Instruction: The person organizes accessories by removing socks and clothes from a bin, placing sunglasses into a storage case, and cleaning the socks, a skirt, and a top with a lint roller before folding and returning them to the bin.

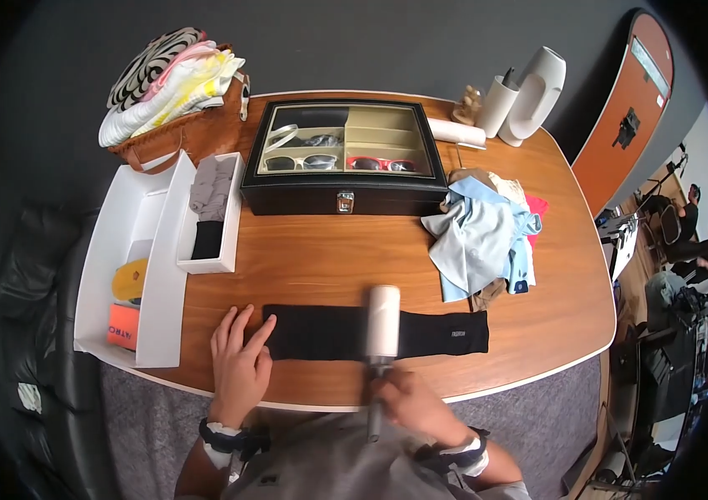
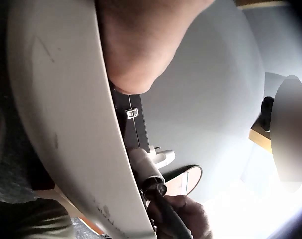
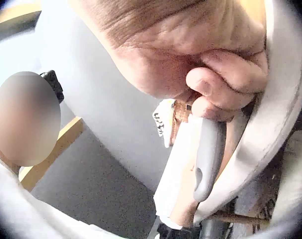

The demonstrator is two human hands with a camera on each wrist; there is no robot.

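A long black piece of fabric [image 1: 321, 333], folded flat, lies along the table's front, with small pale lettering near its right end. My right hand [image 1: 419, 407] grips the grey handle of a lint roller [image 1: 383, 321]. The roller's white head overlaps the fabric just right of its middle, slightly blurred. Curled fingers [image 3: 225, 79] wrap the handle [image 3: 210, 159] in the right wrist view. At the fabric's left end, my left hand [image 1: 241, 367] rests with fingers spread, fingertips right by the edge. The left wrist view shows the roller [image 2: 147, 167] beyond that hand [image 2: 141, 50].
Behind the fabric stands a black glasses case [image 1: 346, 200] with a clear lid. White boxes [image 1: 162, 325] with folded items stand left, near a brown bag [image 1: 158, 150] heaped with clothes. A clothing pile [image 1: 479, 237] lies right; a white vase [image 1: 537, 100] stands behind.
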